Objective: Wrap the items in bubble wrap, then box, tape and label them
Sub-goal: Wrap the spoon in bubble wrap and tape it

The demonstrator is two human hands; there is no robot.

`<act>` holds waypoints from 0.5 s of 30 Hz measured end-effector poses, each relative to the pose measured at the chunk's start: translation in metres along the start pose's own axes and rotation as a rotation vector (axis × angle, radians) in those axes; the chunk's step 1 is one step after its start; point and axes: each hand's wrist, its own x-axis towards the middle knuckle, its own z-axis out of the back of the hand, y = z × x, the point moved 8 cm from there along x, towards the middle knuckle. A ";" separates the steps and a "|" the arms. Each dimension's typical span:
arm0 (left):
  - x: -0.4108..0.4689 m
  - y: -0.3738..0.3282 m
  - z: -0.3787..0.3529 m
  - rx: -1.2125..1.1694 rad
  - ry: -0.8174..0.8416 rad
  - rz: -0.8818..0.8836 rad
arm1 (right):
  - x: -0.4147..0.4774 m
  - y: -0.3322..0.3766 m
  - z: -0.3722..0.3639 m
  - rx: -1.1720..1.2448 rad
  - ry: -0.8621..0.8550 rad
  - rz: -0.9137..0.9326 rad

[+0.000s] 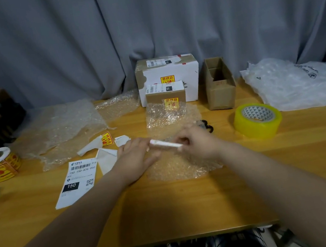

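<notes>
Wooden table [194,205] carries a bubble wrap sheet [179,170] at its centre, directly under both hands. An open cardboard box [220,89] and a yellow tape roll [257,120] stand to the right, well apart. The left hand [135,156] lies flat on the wrap, fingers straight. The right hand [198,141] pinches a slim white stick [165,144], which runs left to right, its far end over the left fingers.
</notes>
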 end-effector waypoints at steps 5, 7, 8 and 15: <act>-0.009 0.015 0.021 -0.333 -0.150 0.078 | 0.000 -0.013 -0.028 0.217 0.159 -0.110; -0.006 0.012 0.019 -0.309 -0.082 0.003 | -0.001 -0.014 -0.020 0.323 0.196 -0.084; -0.005 0.011 0.019 -0.327 -0.066 -0.003 | 0.000 -0.017 -0.012 0.362 0.176 -0.082; 0.002 -0.003 -0.003 -0.173 0.188 -0.062 | -0.014 -0.054 0.011 0.294 0.273 -0.232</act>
